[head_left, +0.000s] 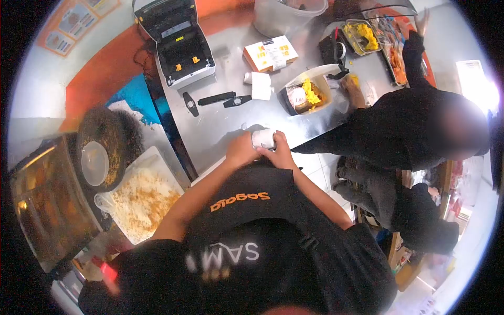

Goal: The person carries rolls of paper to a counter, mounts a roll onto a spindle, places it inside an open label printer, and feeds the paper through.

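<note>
My left hand point(241, 149) and my right hand point(280, 152) are closed around a small white paper roll point(263, 138) in front of my apron, at the near edge of the steel table point(220, 128). Just beyond them on the table lie a black rod point(217, 98) and two black plastic pieces point(190, 104), apart from one another. Farther back rests a second white paper roll point(260, 85) with a loose end hanging out. At the back left stands a label printer point(186, 63) with its lid raised, showing orange parts inside.
A white and orange box point(270, 54) stands near a plastic tub point(289, 16). Right of it is an open food box point(308, 97) with yellow food. A co-worker point(394, 121) leans in by trays of food point(362, 38). At left are a floury tray point(142, 197) and a fryer point(55, 199).
</note>
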The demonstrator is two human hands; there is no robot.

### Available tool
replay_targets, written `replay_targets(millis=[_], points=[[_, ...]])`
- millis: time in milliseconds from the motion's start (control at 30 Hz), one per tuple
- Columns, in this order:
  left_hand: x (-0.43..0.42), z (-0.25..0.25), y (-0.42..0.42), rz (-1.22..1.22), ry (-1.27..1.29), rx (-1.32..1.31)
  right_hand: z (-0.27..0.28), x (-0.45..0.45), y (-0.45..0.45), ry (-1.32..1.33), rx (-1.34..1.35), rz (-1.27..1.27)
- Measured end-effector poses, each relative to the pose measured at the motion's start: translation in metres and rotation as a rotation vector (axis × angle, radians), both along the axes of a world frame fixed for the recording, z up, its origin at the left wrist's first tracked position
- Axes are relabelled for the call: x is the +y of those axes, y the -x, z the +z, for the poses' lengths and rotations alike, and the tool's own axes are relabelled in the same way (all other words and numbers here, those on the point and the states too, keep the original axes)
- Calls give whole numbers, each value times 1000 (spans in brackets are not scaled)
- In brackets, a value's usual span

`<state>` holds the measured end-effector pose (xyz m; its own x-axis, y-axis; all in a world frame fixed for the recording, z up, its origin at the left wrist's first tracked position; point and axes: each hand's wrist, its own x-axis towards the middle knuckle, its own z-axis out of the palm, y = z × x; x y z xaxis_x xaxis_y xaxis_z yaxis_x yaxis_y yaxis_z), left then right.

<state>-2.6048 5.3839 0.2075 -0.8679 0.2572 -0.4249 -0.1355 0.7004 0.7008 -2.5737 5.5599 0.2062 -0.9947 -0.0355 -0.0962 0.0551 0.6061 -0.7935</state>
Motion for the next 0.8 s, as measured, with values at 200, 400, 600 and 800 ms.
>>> replay_targets(millis=[200, 400, 600, 800], points=[[-11, 9, -1, -68, 30, -11, -2, 17, 11, 664, -149, -457], [-27, 2, 6, 30, -67, 1, -6, 48, 9, 893, -182, -682], [-13, -2, 25, -56, -146, 199, 7, 39, 11, 1279, -350, -647], [6, -1, 24, -108, -224, 473, 18, 27, 20, 1406, -404, -542]])
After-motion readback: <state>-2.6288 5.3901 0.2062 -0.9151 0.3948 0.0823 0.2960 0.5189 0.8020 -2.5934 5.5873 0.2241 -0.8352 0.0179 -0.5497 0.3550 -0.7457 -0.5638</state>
